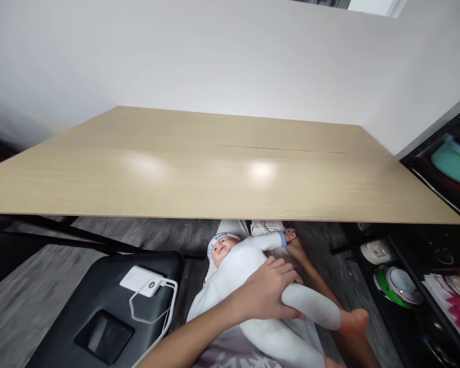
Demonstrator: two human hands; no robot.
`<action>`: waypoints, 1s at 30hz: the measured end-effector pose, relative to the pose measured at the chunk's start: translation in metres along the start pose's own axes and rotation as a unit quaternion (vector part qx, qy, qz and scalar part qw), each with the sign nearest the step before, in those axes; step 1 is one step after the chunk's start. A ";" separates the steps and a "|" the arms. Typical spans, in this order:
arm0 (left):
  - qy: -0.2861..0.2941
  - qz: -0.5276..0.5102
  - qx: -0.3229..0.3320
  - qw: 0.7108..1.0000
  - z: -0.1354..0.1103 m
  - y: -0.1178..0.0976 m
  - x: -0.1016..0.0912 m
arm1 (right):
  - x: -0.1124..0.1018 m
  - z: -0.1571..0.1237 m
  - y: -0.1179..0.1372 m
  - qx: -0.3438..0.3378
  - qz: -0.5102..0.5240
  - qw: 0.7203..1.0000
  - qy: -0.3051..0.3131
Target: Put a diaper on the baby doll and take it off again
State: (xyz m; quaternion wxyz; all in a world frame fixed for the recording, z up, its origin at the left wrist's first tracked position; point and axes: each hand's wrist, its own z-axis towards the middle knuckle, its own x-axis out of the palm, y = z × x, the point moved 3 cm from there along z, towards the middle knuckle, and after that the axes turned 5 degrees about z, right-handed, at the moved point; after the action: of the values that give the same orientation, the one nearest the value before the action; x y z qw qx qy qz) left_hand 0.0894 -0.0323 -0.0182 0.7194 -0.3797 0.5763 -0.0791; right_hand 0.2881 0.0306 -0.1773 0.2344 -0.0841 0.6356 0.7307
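A baby doll [233, 271] in a white outfit with blue cuffs and a white cap lies face up across my lap, under the table's front edge. Its head points to the far left and its feet to the near right. My left hand [272, 289] is wrapped round the doll's upper leg near the hip, thumb below and fingers on top. At the doll's outstretched arm, my right hand [294, 245] grips around its small hand; most of my fingers there are hidden. The doll's raised leg crosses in front of my right forearm.
A wooden table [199, 179] spans the view ahead against a white wall. To the left, a black stool [153, 319] bears a white power bank [140, 280] with a cable and a dark phone [104, 336]. A black shelf [410, 260] with containers stands at the right.
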 end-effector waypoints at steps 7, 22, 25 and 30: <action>-0.013 0.018 0.003 1.000 -0.003 0.002 0.006 | -0.031 -0.020 0.016 -0.071 -0.056 0.994 -0.057; -0.067 0.069 -0.016 0.995 -0.023 -0.005 0.004 | 0.047 0.027 0.163 -0.242 -0.263 0.839 0.411; -0.080 0.085 -0.044 0.992 -0.034 -0.019 -0.003 | 0.053 0.023 0.185 -0.274 -0.250 0.831 0.415; -0.114 -0.029 0.007 0.993 -0.068 -0.047 -0.027 | 0.037 0.001 0.212 -0.314 -0.192 0.855 0.365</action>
State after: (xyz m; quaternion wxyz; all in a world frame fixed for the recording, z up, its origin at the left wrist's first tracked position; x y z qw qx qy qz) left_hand 0.0352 -0.0815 0.0289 0.7804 -0.3980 0.4784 -0.0602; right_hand 0.1610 0.0232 -0.0042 0.0826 -0.5340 0.3839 0.7488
